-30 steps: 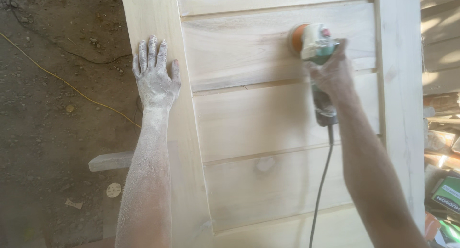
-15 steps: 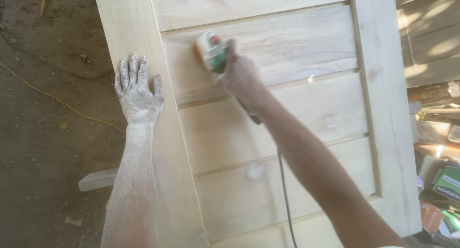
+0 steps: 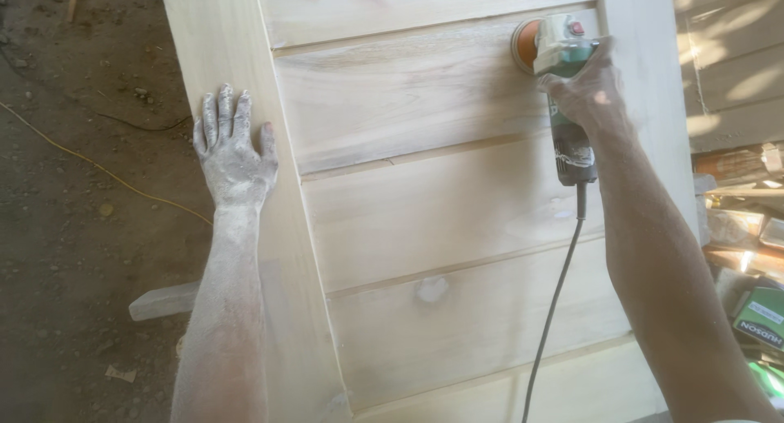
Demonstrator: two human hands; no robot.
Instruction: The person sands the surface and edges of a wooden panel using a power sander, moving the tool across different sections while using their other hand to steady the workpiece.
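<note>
Soft, even daylight over my work; dappled sun patches glare at the upper right, and everything looks slightly hazy.

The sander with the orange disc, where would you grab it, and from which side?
Best by the long green body of the sander, coming from the cord end below. The body is slim and handle-shaped, and it keeps fingers behind the orange disc, which lies on the wooden door. The right hand grips just there; the left hand rests flat on the door's frame.
</note>
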